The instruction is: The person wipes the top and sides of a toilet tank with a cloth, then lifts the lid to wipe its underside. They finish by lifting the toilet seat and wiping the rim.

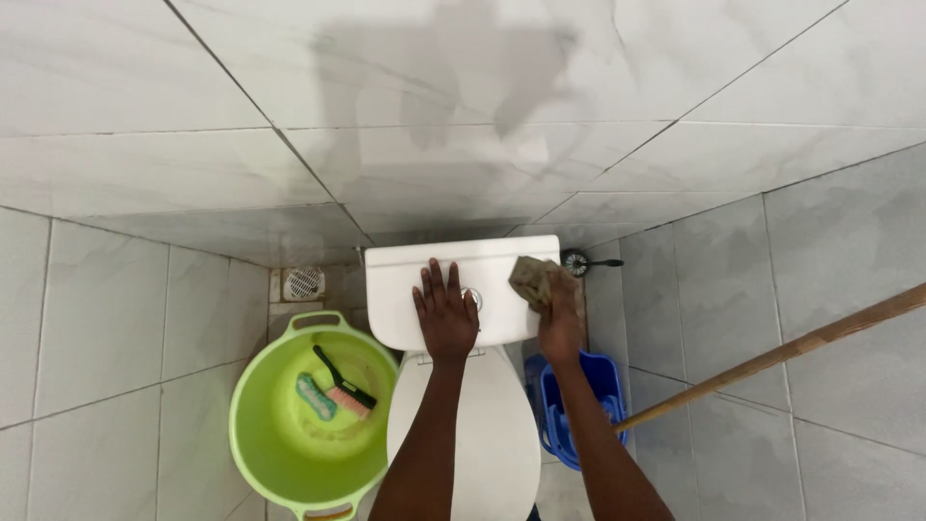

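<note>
While the left hand (pixel 446 311) lies flat and open, fingers spread, on the white toilet tank lid (pixel 405 265), the right hand (pixel 559 314) is closed around a crumpled brownish cloth (pixel 532 278) at the lid's right end. The two hands are apart, with the round flush button (pixel 475 298) showing between them, just beside the left hand's fingers. Below the tank, the closed white toilet seat lid (pixel 482 425) runs down between the person's forearms.

On the floor to the left of the toilet sits a lime-green tub (pixel 253 425) with handles; inside it lie a black-handled brush with pink bristles (pixel 345 389) and a pale green scrubber (pixel 315 397), close together. A blue bucket (pixel 598 381) stands to the right of the toilet, partly hidden by the right forearm. A wooden pole (pixel 772 359) slants from the right edge down toward that bucket. A small floor drain grate (pixel 303 283) sits in the corner behind the tub, and a water valve (pixel 577 261) shows on the wall just right of the tank.
</note>
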